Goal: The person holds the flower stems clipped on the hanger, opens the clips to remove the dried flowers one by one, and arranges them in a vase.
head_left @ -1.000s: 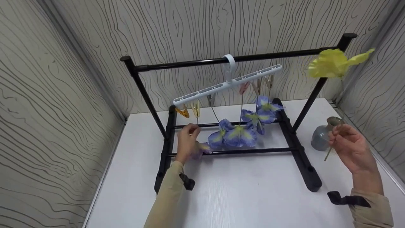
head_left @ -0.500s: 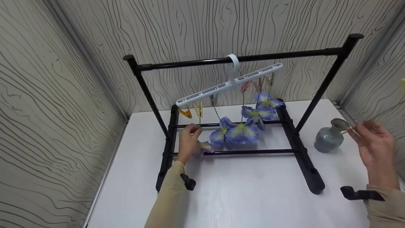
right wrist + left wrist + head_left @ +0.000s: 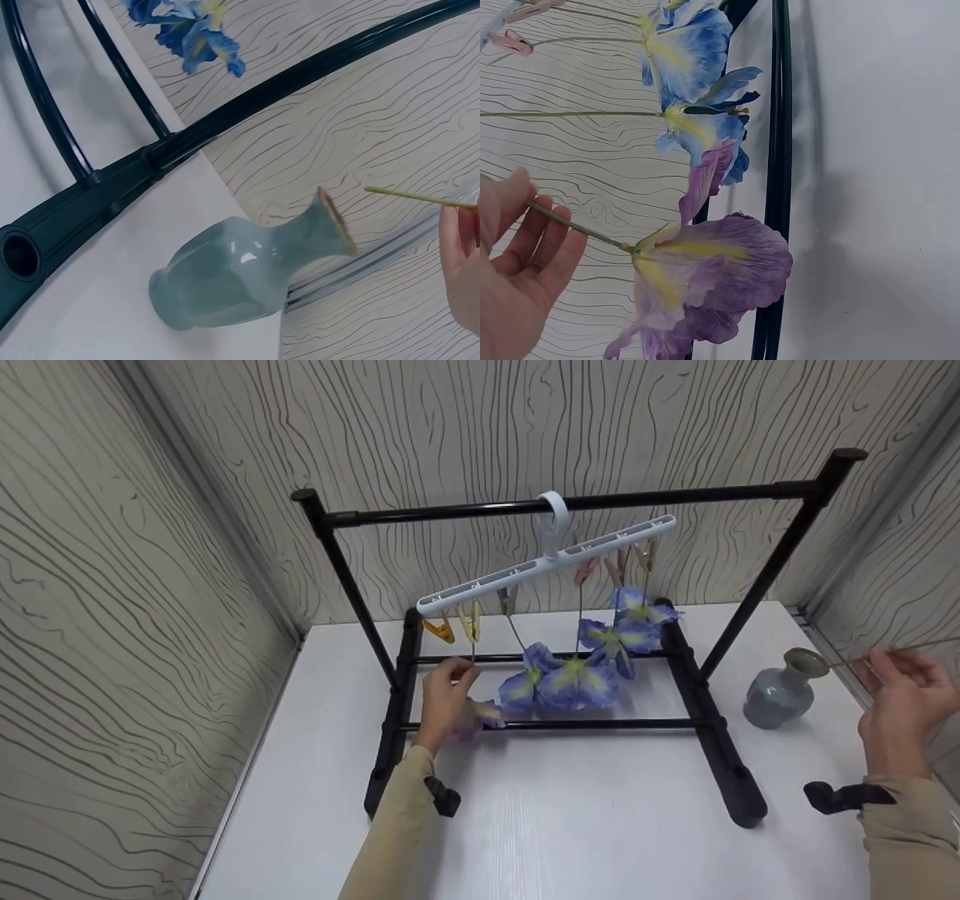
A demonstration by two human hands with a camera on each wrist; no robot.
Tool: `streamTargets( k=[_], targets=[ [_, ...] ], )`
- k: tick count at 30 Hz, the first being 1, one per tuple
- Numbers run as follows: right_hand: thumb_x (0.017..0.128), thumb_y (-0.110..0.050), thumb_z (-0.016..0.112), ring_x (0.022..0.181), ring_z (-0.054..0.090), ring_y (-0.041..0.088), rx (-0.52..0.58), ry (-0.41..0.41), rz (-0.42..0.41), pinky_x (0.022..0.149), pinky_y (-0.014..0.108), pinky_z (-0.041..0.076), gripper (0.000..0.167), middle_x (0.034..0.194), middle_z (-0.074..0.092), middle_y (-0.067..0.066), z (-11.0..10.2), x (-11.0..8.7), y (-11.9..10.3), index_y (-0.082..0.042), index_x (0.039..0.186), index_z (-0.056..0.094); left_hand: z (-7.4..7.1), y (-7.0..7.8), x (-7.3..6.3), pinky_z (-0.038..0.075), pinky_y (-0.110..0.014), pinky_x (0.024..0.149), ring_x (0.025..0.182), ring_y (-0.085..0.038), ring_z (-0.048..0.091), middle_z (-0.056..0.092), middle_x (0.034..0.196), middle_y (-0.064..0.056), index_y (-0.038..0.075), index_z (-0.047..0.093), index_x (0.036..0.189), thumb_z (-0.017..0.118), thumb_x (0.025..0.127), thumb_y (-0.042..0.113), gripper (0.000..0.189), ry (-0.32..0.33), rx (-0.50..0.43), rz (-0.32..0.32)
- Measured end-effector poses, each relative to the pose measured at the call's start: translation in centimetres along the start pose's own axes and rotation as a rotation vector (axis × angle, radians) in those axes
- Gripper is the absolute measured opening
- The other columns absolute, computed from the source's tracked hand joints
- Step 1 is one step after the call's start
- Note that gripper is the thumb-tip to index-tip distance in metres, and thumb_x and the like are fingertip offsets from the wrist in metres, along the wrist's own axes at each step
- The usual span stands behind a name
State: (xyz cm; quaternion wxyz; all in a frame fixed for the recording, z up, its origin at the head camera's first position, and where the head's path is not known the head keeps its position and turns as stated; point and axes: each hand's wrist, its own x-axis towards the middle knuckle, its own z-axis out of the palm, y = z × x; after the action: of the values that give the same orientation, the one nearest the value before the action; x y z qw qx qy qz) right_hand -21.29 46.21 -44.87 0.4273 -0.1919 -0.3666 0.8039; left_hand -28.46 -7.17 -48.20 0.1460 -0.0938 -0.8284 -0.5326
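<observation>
Watching from the head view, I see both of the person's hands busy with flower stems. The left hand point(image 3: 444, 701) has a narrow pinch on the stem of a purple iris point(image 3: 486, 712), hanging toward the left side of a black rack point(image 3: 675, 498). That stem runs up to a yellow clothespin point(image 3: 471, 622) on a white hanger point(image 3: 552, 557), and blue irises point(image 3: 574, 684) dangle farther along. By the right edge of the table point(image 3: 600, 825), the right hand point(image 3: 904, 705) holds a thin green stem point(image 3: 847, 661), its tip just beside the mouth of a ceramic vase point(image 3: 778, 699) standing upright toward the back right corner.

Through the left wrist view, the thumb lies on one side of the iris stem and the fingers on the other; the purple bloom overlaps its blue neighbour, and a pink clothespin point(image 3: 514, 43) shows beyond.

Through the right wrist view, a gap separates the green stem's tip from the vase's rim; only part of the gripping hand shows.
</observation>
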Motion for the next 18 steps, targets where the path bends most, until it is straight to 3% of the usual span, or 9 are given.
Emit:
streamTargets(
  k=[4,11,15,18],
  targets=[
    [0.088,0.014,0.074,0.082,0.07,0.013,-0.054,0.054,-0.056,0.079,0.021,0.057,0.017,0.095,0.062,0.008,-0.1,0.2,1.1,0.002,0.098,0.067,-0.2,0.0,0.0,0.056,-0.042,0.086,0.094,-0.024,0.069,0.073,0.095,-0.008,0.003,0.074,0.097,0.071,0.099,0.012,0.01,-0.007,-0.005,-0.003],
    [0.095,0.011,0.067,0.092,0.066,0.01,-0.129,0.104,-0.079,0.085,0.018,0.055,0.019,0.102,0.058,0.005,0.2,0.4,1.8,-0.004,0.106,0.067,-0.2,-0.3,0.0,0.057,-0.042,0.087,0.095,-0.025,0.07,0.073,0.097,-0.008,0.003,0.074,0.098,0.072,0.099,0.012,0.01,-0.002,-0.013,0.004],
    [0.092,0.014,0.067,0.087,0.066,0.011,-0.164,0.066,-0.068,0.081,0.016,0.056,0.017,0.097,0.059,0.005,0.1,0.5,2.2,-0.002,0.099,0.068,-0.1,-0.4,0.0,0.058,-0.043,0.086,0.094,-0.025,0.071,0.074,0.096,-0.008,0.003,0.074,0.096,0.072,0.099,0.011,0.009,0.001,-0.019,0.022],
    [0.092,0.013,0.068,0.077,0.065,0.007,-0.334,-0.007,-0.035,0.074,0.013,0.055,0.017,0.087,0.063,0.0,-0.3,0.7,2.9,-0.004,0.089,0.071,0.1,-0.5,0.0,0.057,-0.042,0.087,0.093,-0.023,0.07,0.074,0.096,-0.007,0.003,0.074,0.096,0.071,0.099,0.011,0.009,-0.003,-0.023,0.017]
  ],
)
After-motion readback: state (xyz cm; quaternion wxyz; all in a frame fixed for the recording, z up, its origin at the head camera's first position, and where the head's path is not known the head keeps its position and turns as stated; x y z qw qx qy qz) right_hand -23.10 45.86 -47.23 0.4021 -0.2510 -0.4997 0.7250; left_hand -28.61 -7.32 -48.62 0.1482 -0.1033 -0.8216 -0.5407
